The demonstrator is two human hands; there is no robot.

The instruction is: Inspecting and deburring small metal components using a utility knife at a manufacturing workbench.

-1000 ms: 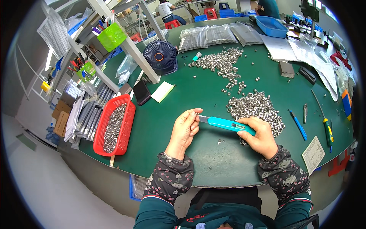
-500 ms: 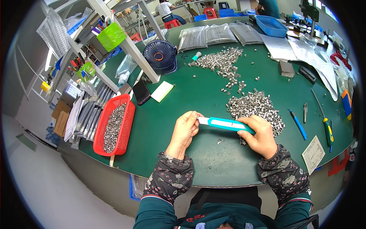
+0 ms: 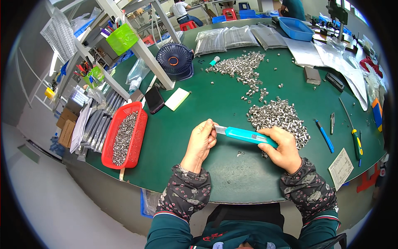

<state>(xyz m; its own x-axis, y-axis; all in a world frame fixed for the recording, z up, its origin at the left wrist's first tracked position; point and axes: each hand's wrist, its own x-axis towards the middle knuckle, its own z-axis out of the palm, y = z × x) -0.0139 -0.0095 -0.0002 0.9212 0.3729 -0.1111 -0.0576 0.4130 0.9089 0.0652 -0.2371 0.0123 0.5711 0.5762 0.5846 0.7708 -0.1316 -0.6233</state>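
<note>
A turquoise utility knife is held level above the near edge of the green tabletop, its pale metal end pointing toward the person's left. The right hand wraps its fingers around the handle's right end, closed tight on it. The left hand meets the metal end, fingers pressed together there, pinching what seems a small metal piece, too tiny to tell for sure. Just beyond the right hand lies a heap of small metal nuts, with a second heap toward the far edge. A red basket of more nuts sits at the left edge, and a blue pen lies toward the right edge.
</note>
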